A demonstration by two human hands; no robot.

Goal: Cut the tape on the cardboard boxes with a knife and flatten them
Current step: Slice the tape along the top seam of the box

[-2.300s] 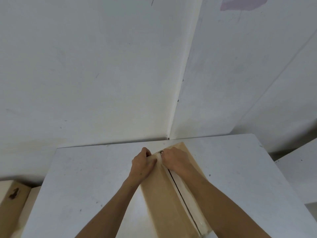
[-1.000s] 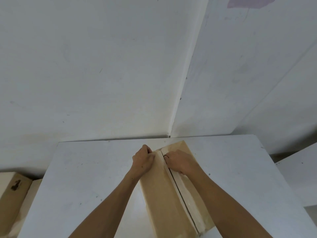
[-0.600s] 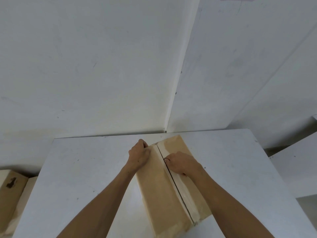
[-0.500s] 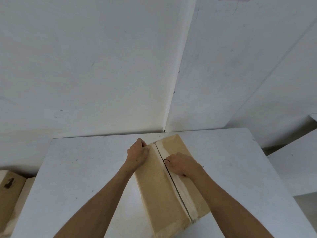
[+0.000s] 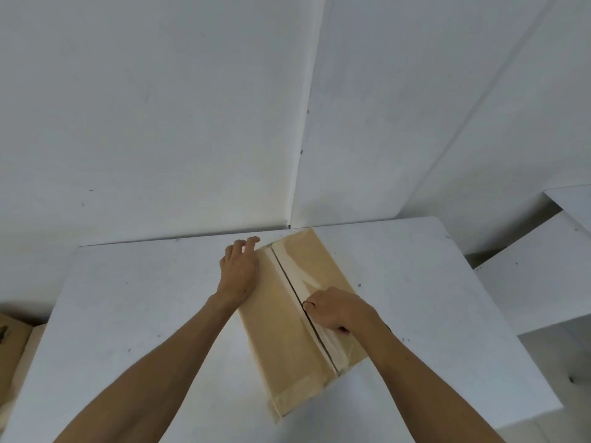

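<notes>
A brown cardboard box [image 5: 281, 343] lies flat on the white table [image 5: 128, 298], its long taped seam [image 5: 287, 276] running away from me. My left hand [image 5: 238, 270] presses on the box's far left corner, fingers reaching over the far edge. My right hand [image 5: 339, 310] is a fist on the seam about halfway along the box. It grips a knife [image 5: 343, 329], of which only a small dark bit shows under the fist; the blade is hidden. Clear tape covers the seam near the fist.
White walls meet in a corner just behind the table. Another cardboard box [image 5: 9, 343] stands low at the left edge. A white block [image 5: 543, 282] sits beside the table on the right, with a gap between them.
My right fist has slid along the seam from the box's far end toward me, leaving a dark open line behind it. My left hand stayed at the far corner, its fingers now stretched out.
</notes>
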